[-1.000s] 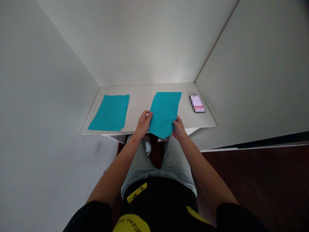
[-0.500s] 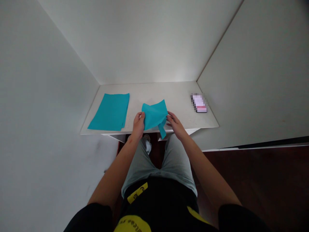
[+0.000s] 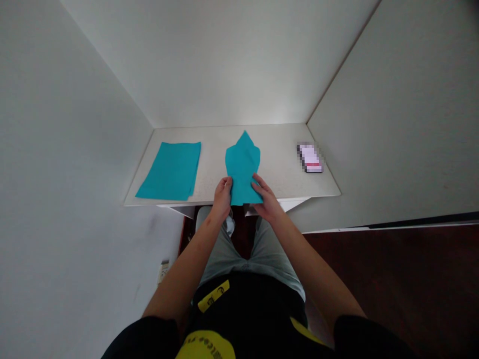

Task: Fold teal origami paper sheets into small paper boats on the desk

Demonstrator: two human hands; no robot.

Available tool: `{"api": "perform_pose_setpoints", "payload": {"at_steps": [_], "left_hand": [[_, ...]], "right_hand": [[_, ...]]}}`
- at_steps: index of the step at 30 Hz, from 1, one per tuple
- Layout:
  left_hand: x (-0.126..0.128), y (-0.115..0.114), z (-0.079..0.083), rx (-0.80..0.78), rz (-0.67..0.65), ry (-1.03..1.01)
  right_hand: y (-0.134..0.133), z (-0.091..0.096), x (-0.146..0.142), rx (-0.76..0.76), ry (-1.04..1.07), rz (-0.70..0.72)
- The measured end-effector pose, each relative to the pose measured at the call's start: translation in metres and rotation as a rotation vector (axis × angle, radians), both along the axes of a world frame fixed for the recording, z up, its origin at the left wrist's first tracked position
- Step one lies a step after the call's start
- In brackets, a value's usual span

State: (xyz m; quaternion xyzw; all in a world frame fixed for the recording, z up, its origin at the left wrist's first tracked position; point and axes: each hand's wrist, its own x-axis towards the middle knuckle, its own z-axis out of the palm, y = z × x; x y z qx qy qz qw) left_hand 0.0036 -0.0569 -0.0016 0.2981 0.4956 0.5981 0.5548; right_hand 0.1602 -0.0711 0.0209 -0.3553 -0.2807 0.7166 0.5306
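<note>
View: head, I look down at my 2 hands from above the surface [image 3: 277, 164].
Left hand [image 3: 223, 198]: curled at the near left edge of the teal sheet [image 3: 242, 167]; I cannot tell whether the fingers [image 3: 227, 183] pinch it or only touch it.
Right hand [image 3: 265, 199]: fingers [image 3: 258, 184] spread wide, lying on the near right part of the sheet.
Teal sheet: flat on the surface between my hands, narrowing to a point at the far end, its near edge at the surface's front edge.
Second teal sheet [image 3: 170, 170]: flat to my left, apart from the first.
Phone [image 3: 310, 157]: pixelated, lying near the right wall [image 3: 392, 109].
</note>
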Motion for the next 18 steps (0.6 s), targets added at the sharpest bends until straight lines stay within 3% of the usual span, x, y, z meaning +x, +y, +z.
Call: {"api": "perform_pose_setpoints", "payload": {"at_steps": [4, 10, 13, 18], "left_hand": [[-0.011, -0.002, -0.002, 0.003, 0.04, 0.126], [-0.041, -0.001, 0.009, -0.052, 0.098, 0.492], [-0.055, 0.009, 0.013, -0.077, 0.127, 0.658], [-0.071, 0.025, 0.011, -0.105, 0.116, 0.888]], "right_hand": [[0.001, 0.013, 0.019, 0.097, -0.167, -0.073], [0.016, 0.021, 0.068, 0.267, -0.613, -0.112], [0.026, 0.014, 0.091, 0.316, -0.756, -0.134], [0.047, -0.013, 0.115, 0.341, -0.885, -0.122]]}}
